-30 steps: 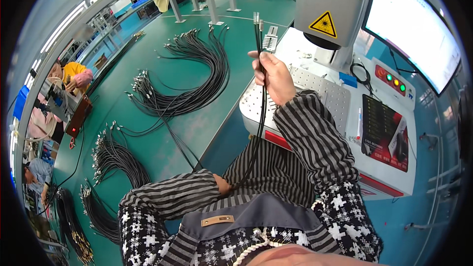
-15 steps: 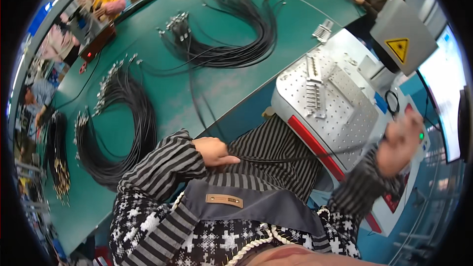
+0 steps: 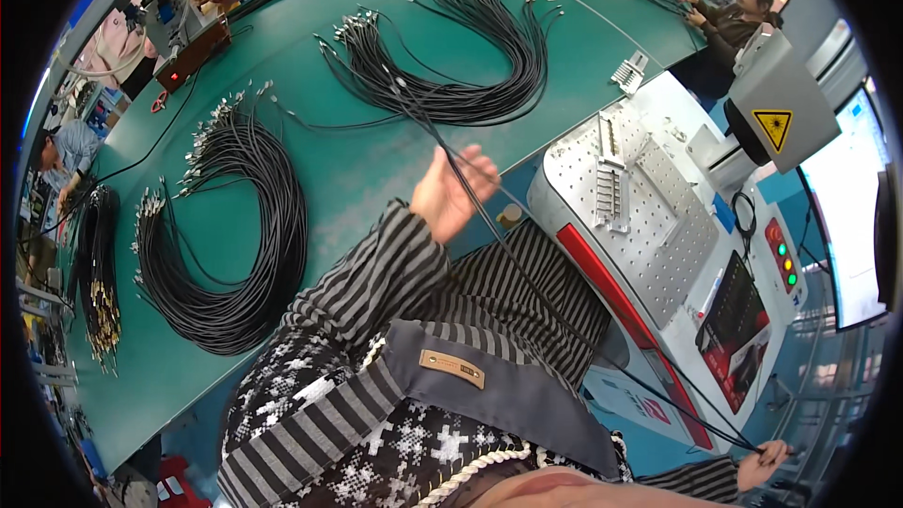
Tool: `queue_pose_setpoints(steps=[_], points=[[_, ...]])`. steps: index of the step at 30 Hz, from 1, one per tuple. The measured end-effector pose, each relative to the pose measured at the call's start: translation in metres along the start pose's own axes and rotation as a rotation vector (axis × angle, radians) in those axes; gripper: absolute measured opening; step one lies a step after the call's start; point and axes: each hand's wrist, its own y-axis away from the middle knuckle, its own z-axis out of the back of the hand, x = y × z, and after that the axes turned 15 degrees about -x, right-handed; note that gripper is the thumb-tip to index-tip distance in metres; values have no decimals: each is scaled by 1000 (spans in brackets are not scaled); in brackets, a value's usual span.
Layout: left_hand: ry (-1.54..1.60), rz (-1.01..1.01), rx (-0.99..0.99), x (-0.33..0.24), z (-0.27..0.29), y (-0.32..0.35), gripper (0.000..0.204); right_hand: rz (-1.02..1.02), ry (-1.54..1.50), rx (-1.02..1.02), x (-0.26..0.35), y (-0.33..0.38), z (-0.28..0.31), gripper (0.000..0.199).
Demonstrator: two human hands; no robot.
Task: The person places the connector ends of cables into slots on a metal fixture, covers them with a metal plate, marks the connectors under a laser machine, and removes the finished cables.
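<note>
A few long black cables (image 3: 555, 312) stretch from beside the far bundle, across my lap, to the lower right. My left hand (image 3: 456, 193) is over the table's front edge, palm up with fingers apart; the cables pass across it without being gripped. At the lower right, my right hand (image 3: 764, 467) is closed around the cables' other end. Beyond my left hand a curved bundle of black cables (image 3: 513, 85) with metal ends lies on the green table (image 3: 348, 198). Another large bundle (image 3: 282, 216) curves to the left of my left arm.
A marking machine with a perforated metal plate (image 3: 649, 254) stands at the right, a slotted metal fixture (image 3: 611, 190) on it. Above hangs a grey head (image 3: 781, 103) with a yellow warning sign. A bundle with gold-coloured ends (image 3: 99, 282) lies far left. Other people work around the table.
My left hand has moved up and forward from my lap and opened. My right hand has swung down to the lower right, drawing the cables out in a long line.
</note>
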Motion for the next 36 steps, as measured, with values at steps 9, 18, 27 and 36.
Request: queue_pose_setpoints(steps=[9, 18, 27, 36], points=[[269, -226, -266, -43, 16, -44, 26, 177, 234, -377, -3, 0, -15, 11], [-263, -85, -247, -32, 13, -30, 27, 344, 413, -773, -28, -1, -37, 20], [-730, 136, 366, 13, -105, 38, 33, 358, 710, -420, -79, 24, -80, 20], [-949, -480, 608, 69, -199, 49, 35, -45, 701, 382, -259, 68, -246, 22]])
